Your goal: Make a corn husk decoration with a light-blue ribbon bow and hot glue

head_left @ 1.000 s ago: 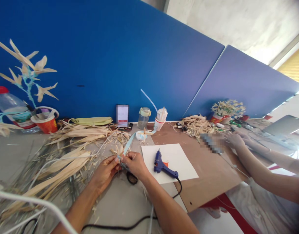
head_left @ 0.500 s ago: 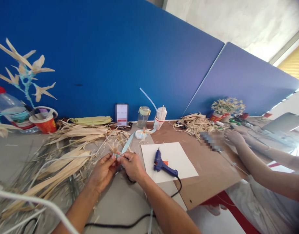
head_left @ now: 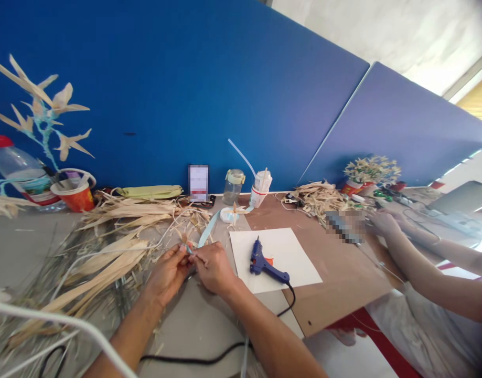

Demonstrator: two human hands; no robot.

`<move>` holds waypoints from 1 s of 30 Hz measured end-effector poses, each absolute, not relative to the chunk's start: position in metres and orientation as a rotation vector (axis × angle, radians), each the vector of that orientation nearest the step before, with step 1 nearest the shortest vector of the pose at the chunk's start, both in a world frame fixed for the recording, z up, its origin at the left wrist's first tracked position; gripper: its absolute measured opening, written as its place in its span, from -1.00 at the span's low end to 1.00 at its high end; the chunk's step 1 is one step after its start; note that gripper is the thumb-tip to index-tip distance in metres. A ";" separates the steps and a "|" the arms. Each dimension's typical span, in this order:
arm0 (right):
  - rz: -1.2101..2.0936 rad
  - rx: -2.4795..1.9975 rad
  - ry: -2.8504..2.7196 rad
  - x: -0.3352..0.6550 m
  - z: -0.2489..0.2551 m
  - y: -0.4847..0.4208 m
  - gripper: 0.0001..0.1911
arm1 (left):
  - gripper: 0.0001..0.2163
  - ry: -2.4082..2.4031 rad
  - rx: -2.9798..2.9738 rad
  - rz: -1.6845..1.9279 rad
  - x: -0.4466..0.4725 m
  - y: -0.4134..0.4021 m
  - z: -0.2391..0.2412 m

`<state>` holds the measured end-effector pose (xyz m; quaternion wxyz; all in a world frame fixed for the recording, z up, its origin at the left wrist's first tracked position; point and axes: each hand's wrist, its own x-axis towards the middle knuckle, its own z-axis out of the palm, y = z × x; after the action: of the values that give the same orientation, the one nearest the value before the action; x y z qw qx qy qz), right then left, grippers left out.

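My left hand (head_left: pixel 168 275) pinches a small dried corn-husk flower (head_left: pixel 184 239) just below its petals. Right beside it, my right hand (head_left: pixel 215 268) is closed at the flower's stem, where light blue tape (head_left: pixel 208 229) is wrapped; its fingertips partly hide what they grip. From the hands the tape strip runs up to a tape roll (head_left: pixel 227 216) on the table, with another pale husk flower (head_left: pixel 236 210) at the roll. To the right, a blue hot glue gun (head_left: pixel 260 260) lies on a white sheet (head_left: pixel 303 270).
Dried husks (head_left: pixel 118 262) and thin stems cover the left side. A white cable (head_left: pixel 83 328) crosses the lower left. Along the blue partition stand a red cup (head_left: pixel 73 197), a phone (head_left: pixel 199 184), a glass jar (head_left: pixel 233 188) and a paper cup (head_left: pixel 257 197). Another person's arms (head_left: pixel 425 268) rest at right.
My right hand has turned slightly over the stem, its knuckles now higher. The flower stays between my hands. The whole view has shifted a little.
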<state>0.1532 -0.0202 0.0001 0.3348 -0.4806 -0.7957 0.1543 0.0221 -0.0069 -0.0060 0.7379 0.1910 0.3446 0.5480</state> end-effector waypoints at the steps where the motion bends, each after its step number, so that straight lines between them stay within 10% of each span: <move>1: 0.328 -1.259 -2.107 0.153 0.000 -0.021 -0.76 | -0.94 0.761 0.419 1.204 0.022 -0.007 -0.006; 13: 0.232 -1.206 -2.102 0.151 -0.003 -0.024 -0.76 | -0.82 0.772 0.484 1.210 0.025 -0.010 -0.001; 30: 1.223 -1.405 -1.666 0.176 0.005 -0.008 -0.75 | -0.84 0.781 0.426 1.094 0.004 0.003 -0.008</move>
<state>0.1759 -0.0078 0.0047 0.3158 -0.5333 -0.6325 0.4645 0.0037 0.0033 -0.0082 0.7617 0.1958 0.3591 0.5026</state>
